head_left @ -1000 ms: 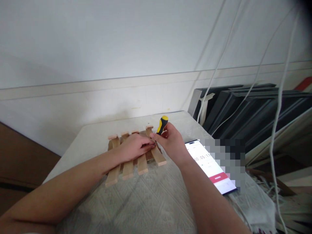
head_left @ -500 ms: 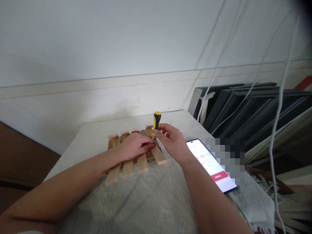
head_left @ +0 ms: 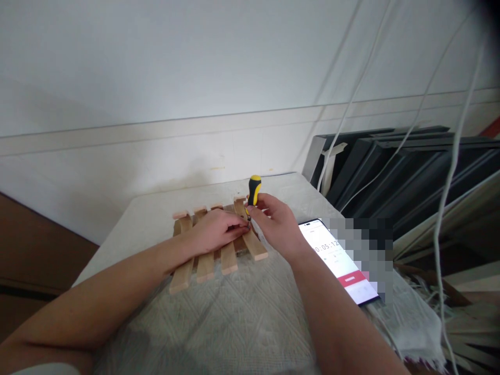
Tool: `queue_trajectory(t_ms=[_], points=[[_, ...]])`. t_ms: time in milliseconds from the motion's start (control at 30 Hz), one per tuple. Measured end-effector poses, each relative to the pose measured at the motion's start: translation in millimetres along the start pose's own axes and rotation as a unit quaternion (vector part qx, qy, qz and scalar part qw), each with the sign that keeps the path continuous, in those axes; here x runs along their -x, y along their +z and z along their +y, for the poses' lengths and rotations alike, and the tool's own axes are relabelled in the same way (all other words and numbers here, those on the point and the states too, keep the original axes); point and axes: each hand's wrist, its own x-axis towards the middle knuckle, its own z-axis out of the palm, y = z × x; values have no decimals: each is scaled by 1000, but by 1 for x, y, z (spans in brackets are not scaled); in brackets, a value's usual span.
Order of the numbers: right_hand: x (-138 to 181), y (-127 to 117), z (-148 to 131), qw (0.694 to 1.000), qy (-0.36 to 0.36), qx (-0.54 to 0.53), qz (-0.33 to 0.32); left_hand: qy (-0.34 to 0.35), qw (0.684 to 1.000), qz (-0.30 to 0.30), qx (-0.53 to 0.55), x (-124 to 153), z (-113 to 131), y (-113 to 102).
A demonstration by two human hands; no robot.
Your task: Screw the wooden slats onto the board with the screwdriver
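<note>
A wooden slatted piece (head_left: 227,259), with several pale slats fixed across darker crosspieces, lies on the cloth-covered table. My right hand (head_left: 278,221) is closed around the lower part of a yellow and black screwdriver (head_left: 254,190). The screwdriver stands nearly upright, its tip down at the rightmost slat. Resting across the middle slats, my left hand (head_left: 214,229) has its thumb and fingers pinched together right beside that tip. Whatever they pinch is too small and hidden to make out.
To the right of my right hand lies a phone (head_left: 338,260) with a running timer. A pale patterned cloth (head_left: 234,323) covers the table. Dark panels (head_left: 394,172) lean at the right, white cables (head_left: 449,182) hang before them, and a white wall (head_left: 175,78) rises behind.
The screwdriver handle has tilted slightly to the right, with its tip still at the right slat. Both hands stay in nearly the same place. The phone's timer has advanced.
</note>
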Motion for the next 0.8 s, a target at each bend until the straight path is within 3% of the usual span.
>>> queue_trajectory(t_ms=[367, 667, 800], points=[[-1, 0, 6, 997, -5, 64, 50, -6, 1000, 2, -3, -1, 2, -1], [-2, 3, 10, 998, 31, -45, 38, -4, 1000, -4, -8, -1, 0, -1], [-3, -1, 9, 998, 34, -35, 26, 5, 1000, 7, -6, -1, -1, 0]])
